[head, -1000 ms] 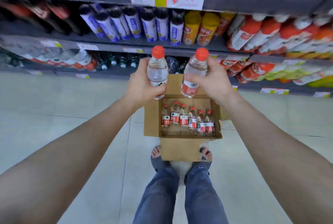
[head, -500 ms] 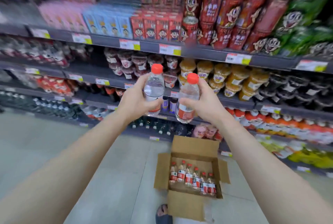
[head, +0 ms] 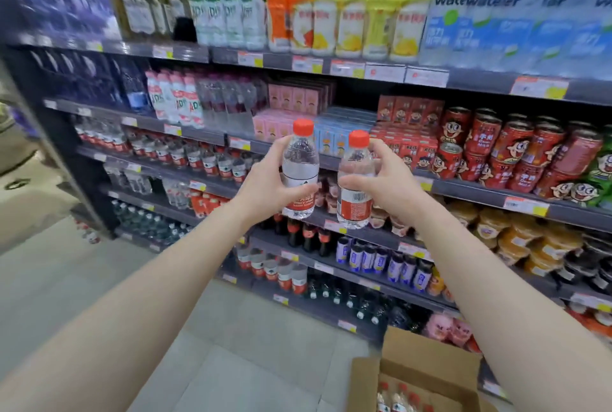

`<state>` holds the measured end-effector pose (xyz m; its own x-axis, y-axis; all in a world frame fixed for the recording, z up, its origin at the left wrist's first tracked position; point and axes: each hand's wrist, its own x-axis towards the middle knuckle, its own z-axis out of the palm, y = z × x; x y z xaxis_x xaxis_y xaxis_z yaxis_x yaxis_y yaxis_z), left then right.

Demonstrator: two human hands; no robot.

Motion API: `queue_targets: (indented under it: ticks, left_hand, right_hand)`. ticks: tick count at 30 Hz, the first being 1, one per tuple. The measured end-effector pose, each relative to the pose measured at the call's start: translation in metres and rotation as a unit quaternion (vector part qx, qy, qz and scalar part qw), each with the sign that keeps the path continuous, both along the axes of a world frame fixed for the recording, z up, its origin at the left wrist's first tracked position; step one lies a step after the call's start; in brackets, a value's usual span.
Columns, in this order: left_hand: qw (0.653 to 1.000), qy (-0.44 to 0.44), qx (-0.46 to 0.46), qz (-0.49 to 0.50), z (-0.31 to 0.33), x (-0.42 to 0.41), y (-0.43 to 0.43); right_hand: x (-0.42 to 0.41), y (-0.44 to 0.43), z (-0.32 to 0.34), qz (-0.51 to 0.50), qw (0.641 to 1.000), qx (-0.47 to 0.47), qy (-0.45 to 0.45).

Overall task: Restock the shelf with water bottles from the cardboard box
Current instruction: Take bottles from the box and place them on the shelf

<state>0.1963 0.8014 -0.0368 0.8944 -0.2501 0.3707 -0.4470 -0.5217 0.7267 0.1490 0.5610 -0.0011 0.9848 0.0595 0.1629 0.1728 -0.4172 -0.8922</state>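
Observation:
My left hand (head: 265, 184) grips a clear water bottle (head: 300, 160) with a red cap and red label, held upright in front of the shelves. My right hand (head: 389, 184) grips a second bottle (head: 356, 180) of the same kind just beside it. The open cardboard box (head: 427, 362) sits on the floor at the lower right, and several red-capped bottles (head: 397, 398) stand inside it. A row of the same water bottles (head: 198, 160) fills a shelf left of my hands.
The dark shelving unit (head: 473, 189) runs across the view, packed with drinks: red cans (head: 503, 150) to the right, juice bottles (head: 347, 11) on top, dark bottles (head: 377, 259) lower down. Pale floor tiles (head: 82, 279) lie to the left.
My view has risen and swung left, so higher shelves show and the box has dropped to the lower right corner. Both hands still hold their bottles, now raised before the middle shelves.

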Motion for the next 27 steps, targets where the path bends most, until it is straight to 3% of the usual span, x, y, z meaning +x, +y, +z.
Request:
queue_targets:
  ticks: [13,18,27]
  left_hand:
    - [0.997,0.016,0.002,-0.07,0.0,0.156,0.244]
    - [0.996,0.008,-0.002,-0.089,-0.002,0.205,0.284]
    - [0.995,0.024,0.016,-0.093,-0.031,0.289,0.309]
  right_hand:
    - [0.133,0.237,-0.013,-0.086,0.996,0.036,-0.011]
    - [0.171,0.279,-0.018,-0.087,0.996,-0.028,0.004]
    - [0.252,0.299,-0.05,-0.076,0.996,-0.026,0.024]
